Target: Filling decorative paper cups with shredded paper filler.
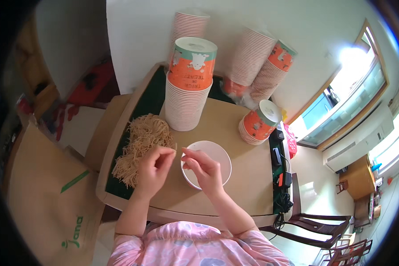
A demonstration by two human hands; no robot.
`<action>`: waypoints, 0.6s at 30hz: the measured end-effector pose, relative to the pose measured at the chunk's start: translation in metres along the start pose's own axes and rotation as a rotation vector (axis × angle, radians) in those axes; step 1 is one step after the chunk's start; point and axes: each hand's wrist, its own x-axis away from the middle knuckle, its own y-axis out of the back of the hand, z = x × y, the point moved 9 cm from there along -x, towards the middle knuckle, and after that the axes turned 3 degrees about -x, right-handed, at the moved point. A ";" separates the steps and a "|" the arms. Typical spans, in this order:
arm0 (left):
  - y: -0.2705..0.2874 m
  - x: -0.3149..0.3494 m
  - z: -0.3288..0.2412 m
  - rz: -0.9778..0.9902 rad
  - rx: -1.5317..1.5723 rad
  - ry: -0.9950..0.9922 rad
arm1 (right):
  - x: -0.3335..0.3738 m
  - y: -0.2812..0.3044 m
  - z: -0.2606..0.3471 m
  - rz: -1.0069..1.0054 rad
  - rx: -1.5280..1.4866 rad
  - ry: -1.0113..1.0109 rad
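A loose tan bundle of thin strands is lying along the left edge of the brown-topped worktop, partly hidden by the left hand. Fingertips are bunching in each grip, the right hand covering part of a round white bowl; I cannot tell whether either is pinching anything. Bare surface is stretching rightward toward black plastic adapters.

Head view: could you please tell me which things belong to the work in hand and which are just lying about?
Likely in use: tan strand bundle, white bowl, perhaps the tall cup stack.
Apparently lying about: black adapters, dark chair.
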 end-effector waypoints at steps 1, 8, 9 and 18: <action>-0.001 0.002 -0.007 0.028 -0.091 -0.107 | -0.003 -0.008 -0.009 0.014 -0.040 -0.070; -0.017 0.027 0.015 0.187 -0.225 -0.053 | -0.003 -0.009 -0.030 -0.021 -0.059 -0.100; -0.016 0.030 0.019 0.143 -0.249 -0.105 | -0.001 -0.004 -0.028 -0.051 -0.063 -0.080; 0.020 0.020 0.130 -0.045 -0.600 -0.148 | 0.018 0.051 0.026 -0.160 -0.674 0.061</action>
